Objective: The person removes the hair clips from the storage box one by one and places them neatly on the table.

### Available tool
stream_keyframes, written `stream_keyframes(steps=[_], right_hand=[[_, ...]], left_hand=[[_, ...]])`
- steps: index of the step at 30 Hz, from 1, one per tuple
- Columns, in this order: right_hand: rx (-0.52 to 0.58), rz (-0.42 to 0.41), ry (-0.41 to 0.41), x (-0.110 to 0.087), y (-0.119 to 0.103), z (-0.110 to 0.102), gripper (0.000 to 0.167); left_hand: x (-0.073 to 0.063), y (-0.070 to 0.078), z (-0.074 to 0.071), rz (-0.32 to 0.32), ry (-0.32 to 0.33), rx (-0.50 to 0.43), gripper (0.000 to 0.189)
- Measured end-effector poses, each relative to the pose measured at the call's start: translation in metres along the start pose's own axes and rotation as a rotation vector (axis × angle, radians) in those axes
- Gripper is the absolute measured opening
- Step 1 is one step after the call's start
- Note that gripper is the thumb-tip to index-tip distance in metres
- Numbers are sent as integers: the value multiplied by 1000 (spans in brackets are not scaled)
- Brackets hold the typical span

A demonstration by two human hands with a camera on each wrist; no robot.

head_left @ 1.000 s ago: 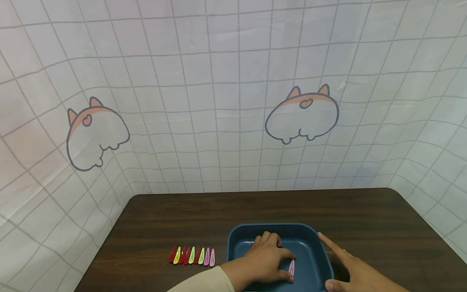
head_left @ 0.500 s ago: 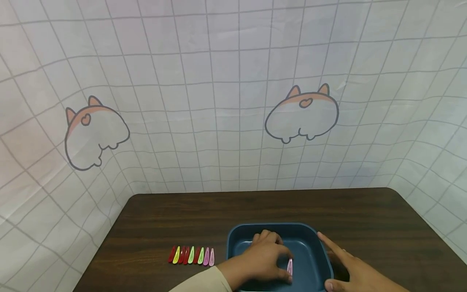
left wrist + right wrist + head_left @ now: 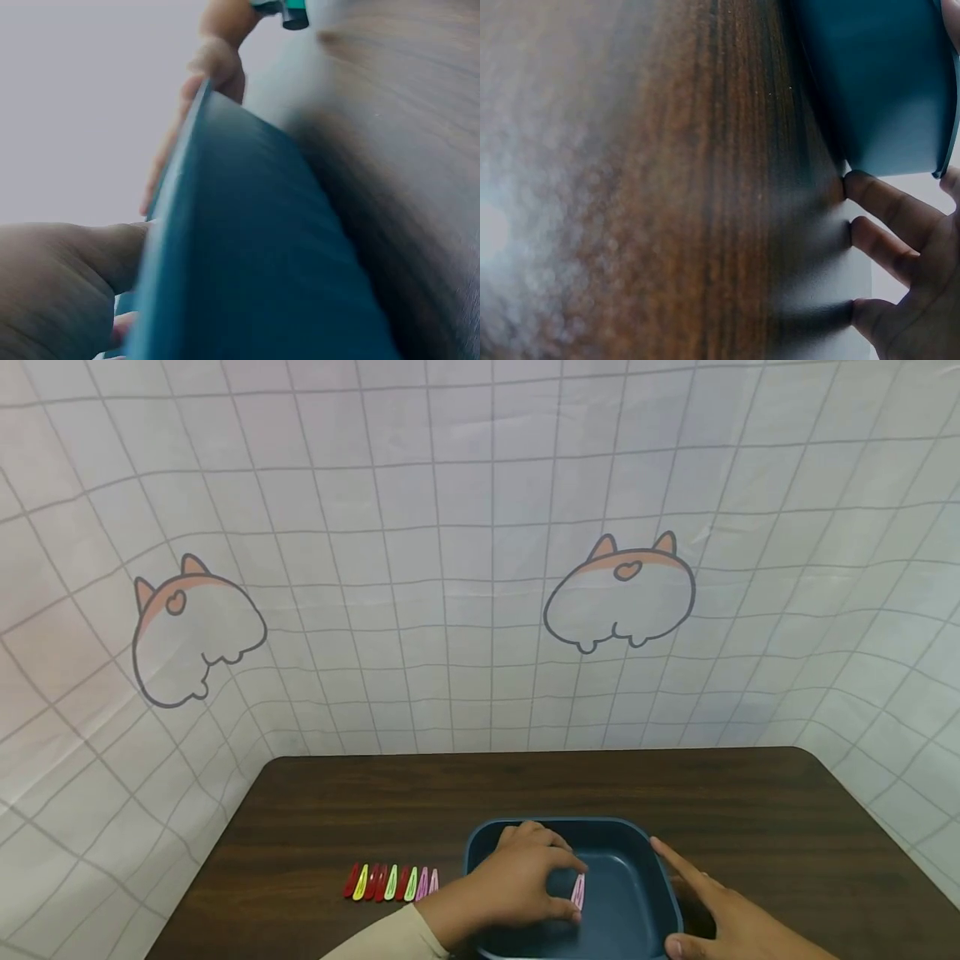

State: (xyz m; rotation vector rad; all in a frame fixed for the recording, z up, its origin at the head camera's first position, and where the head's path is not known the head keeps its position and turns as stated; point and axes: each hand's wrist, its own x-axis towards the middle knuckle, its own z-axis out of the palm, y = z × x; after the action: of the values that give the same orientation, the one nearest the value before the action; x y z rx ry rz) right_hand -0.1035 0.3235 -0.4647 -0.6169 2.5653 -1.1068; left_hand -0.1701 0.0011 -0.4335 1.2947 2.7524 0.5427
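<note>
My left hand (image 3: pixel 521 877) reaches over the left wall of a dark blue tray (image 3: pixel 622 835). Between its thumb and index finger it pinches a pink snap hair clip (image 3: pixel 578 892) inside the tray. In the left wrist view, the hand (image 3: pixel 67 285) goes behind the tray wall (image 3: pixel 247 225), which hides its fingertips and the clip. My right hand (image 3: pixel 727 914) is at the tray's right side, index finger extended along the rim and thumb lower down it. In the right wrist view, its other fingers (image 3: pixel 889 206) spread beside the outer wall, with tips at the table.
Left of the tray, several hair clips (image 3: pixel 380 882) in red, yellow, green, purple and pink lie in a row on the dark wooden table (image 3: pixel 337 810). My left sleeve (image 3: pixel 393 935) passes close by the row's right end. A white grid-patterned curtain (image 3: pixel 450 610) surrounds the table.
My left hand has shifted left and slightly away from me inside the tray, carrying the pink hair clip with it. The right hand stays at the tray's right side.
</note>
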Motion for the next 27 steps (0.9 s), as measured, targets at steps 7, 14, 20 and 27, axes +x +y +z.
stream_keyframes(steps=[7, 14, 20, 27], right_hand=[[-49, -23, 8, 2, 0, -2, 97], [-6, -20, 0, 2, 1, -3, 97], [-26, -46, 11, 2, 1, -4, 97], [-31, -69, 17, 2, 3, -4, 98]], left_hand=[[-10, -9, -19, -41, 51, -34, 48], [-17, -12, -29, -78, 81, -90, 53], [-27, -19, -36, -98, 116, -149, 54], [-41, -31, -46, -146, 148, -219, 54]])
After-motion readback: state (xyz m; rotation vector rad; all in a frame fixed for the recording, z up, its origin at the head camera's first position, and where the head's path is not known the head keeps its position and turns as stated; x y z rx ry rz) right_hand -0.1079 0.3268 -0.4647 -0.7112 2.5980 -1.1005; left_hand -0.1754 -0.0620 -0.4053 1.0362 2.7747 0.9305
